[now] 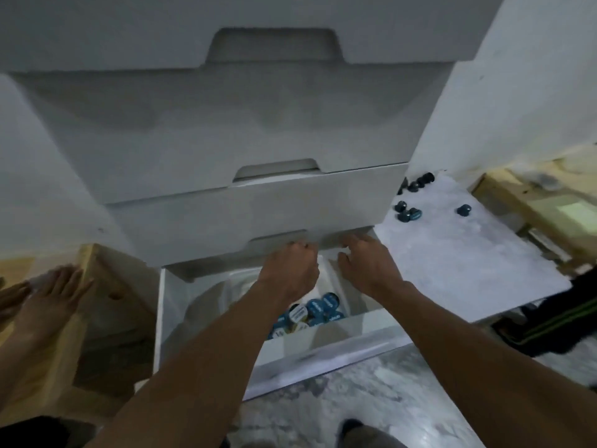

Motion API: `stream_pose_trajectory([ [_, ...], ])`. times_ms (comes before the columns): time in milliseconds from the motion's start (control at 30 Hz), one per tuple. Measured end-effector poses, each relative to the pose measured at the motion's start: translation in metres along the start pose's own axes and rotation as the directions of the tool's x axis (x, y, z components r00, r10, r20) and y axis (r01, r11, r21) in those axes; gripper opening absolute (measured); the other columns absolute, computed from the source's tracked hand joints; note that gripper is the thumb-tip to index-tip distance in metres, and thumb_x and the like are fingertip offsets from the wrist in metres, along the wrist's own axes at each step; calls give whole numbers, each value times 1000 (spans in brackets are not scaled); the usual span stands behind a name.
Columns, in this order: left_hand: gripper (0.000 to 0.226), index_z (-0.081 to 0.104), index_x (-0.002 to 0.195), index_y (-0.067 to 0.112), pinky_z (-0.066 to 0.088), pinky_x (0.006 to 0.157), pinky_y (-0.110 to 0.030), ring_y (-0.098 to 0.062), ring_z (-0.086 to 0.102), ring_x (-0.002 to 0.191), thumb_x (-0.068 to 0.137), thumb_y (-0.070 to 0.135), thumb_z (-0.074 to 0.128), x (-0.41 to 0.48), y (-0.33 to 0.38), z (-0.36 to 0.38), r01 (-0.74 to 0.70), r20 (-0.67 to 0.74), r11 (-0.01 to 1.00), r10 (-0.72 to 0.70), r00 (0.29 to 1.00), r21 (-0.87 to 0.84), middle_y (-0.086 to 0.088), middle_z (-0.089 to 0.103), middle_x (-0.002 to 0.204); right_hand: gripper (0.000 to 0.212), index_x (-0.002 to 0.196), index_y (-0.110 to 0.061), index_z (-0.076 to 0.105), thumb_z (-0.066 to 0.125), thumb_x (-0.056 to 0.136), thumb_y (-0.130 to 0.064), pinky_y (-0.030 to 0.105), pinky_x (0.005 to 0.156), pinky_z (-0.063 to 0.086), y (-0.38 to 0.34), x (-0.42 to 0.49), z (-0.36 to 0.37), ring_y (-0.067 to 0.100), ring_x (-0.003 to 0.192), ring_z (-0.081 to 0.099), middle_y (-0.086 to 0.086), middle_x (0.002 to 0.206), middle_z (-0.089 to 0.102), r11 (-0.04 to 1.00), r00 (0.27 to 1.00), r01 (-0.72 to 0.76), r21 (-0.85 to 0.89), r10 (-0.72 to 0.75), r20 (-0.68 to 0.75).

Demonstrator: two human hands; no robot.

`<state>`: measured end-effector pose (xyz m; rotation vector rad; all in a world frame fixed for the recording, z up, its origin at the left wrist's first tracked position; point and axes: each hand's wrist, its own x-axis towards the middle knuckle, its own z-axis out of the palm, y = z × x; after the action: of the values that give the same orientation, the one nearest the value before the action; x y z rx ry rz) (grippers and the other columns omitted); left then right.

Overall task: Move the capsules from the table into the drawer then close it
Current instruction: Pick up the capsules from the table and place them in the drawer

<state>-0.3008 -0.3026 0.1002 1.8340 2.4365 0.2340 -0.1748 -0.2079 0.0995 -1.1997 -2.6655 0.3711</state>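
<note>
Counter (468, 270) mid-right holds light, roll-prone capsules (407, 212), pinch their sides; left hand (290, 270), right hand (366, 265) over drawer (339, 334), grip unreadable.

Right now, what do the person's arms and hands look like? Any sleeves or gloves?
The left arm and right arm are bare up to the picture's edge: no sleeves, watch or bands. The left hand and right hand wear no gloves. No rings show, though the fingers are blurry and partly hidden.
</note>
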Motion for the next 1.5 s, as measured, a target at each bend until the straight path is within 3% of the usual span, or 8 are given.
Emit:
stream_pose_trajectory([
  [200, 23, 52, 112, 9, 47, 80, -39, -30, 56, 100, 92, 18, 47, 43, 101, -11, -184, -221, 981, 193, 956, 59, -12, 56, 110, 31, 119, -10, 58, 53, 91, -24, 39, 84, 49, 96, -19, -58, 33, 105, 57, 14, 120, 59, 991, 976, -134, -3, 131, -172],
  [333, 21, 62, 93, 6, 51, 59, -35, -30, 62, 74, 76, 16, 69, 70, 171, -9, -251, -322, 958, 284, 903, 139, -12, 63, 86, 38, 127, -12, 54, 51, 93, -30, 39, 90, 47, 169, -38, -92, 30, 114, 53, 12, 125, 58, 986, 961, -162, -22, 153, -229],
  [567, 22, 65, 91, 6, 51, 57, -30, -25, 63, 71, 76, 21, 70, 109, 291, 24, -206, -395, 972, 234, 889, 111, -10, 65, 84, 37, 123, -11, 56, 46, 96, -35, 39, 90, 47, 299, -72, -143, 29, 113, 54, 11, 124, 58, 983, 958, -180, -23, 170, -232],
  [833, 17, 61, 88, 4, 49, 54, -33, -30, 62, 71, 81, 19, 65, 139, 354, 48, -156, -268, 985, 170, 949, 70, -14, 62, 85, 34, 121, -10, 56, 47, 96, -31, 37, 86, 46, 377, -58, -155, 29, 107, 56, 10, 119, 59, 986, 973, -166, 16, 167, -161],
  [1067, 17, 64, 83, 5, 46, 42, -28, -25, 60, 56, 71, 15, 73, 194, 326, 72, -53, -207, 990, 80, 975, 131, -11, 63, 77, 31, 118, -9, 57, 48, 95, -28, 37, 84, 46, 387, 6, -124, 30, 101, 58, 11, 115, 58, 994, 992, -87, 64, 92, -83],
  [1267, 8, 61, 83, 4, 51, 51, -35, -30, 63, 70, 77, 6, 67, 270, 308, 96, -8, -104, 999, 13, 995, 51, -14, 62, 83, 33, 124, -8, 55, 49, 96, -25, 36, 89, 45, 406, 79, -101, 30, 106, 57, 12, 125, 56, 992, 994, -111, 55, 111, -2],
  [1400, 26, 59, 71, 7, 52, 43, -31, -30, 62, 62, 57, 2, 81, 321, 293, 120, 8, -23, 995, -5, 1000, 101, -11, 59, 69, 31, 122, -9, 55, 49, 95, -23, 38, 89, 46, 423, 130, -83, 32, 107, 56, 12, 124, 55, 987, 988, -149, 54, 147, 39],
  [1500, 14, 59, 90, 5, 55, 69, -37, -34, 61, 90, 78, 3, 65, 342, 286, 132, 56, 81, 994, -64, 995, 98, -15, 60, 92, 33, 124, -9, 54, 49, 94, -22, 39, 91, 45, 432, 157, -69, 34, 110, 54, 13, 124, 54, 980, 978, -193, 50, 189, 84],
])
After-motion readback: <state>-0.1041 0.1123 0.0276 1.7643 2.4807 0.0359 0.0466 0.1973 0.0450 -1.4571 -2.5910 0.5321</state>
